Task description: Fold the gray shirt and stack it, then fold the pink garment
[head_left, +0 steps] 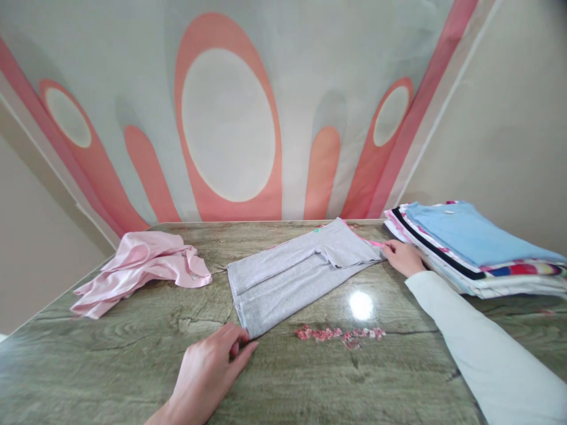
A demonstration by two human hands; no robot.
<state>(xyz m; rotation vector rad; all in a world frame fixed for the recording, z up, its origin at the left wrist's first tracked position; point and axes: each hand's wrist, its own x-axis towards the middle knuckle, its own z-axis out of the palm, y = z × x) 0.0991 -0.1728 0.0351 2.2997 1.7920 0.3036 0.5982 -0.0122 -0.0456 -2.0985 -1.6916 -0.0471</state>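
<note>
A crumpled pink cloth [148, 262] lies on the wood-patterned, green-brown bench [110, 360]. The left hand [208, 367] touches a folded grey cloth shirt [283, 283] at its near corner; I can't tell if it pinches. The right hand [404, 258] pinches the shirt's right end, by a blue-topped pile of folded clothes [469, 233].

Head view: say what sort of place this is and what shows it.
Likely a room at home, though the frame cannot confirm it: a wood-patterned table, a stack of folded clothes on the right, and a wall with large coral shapes.
</note>
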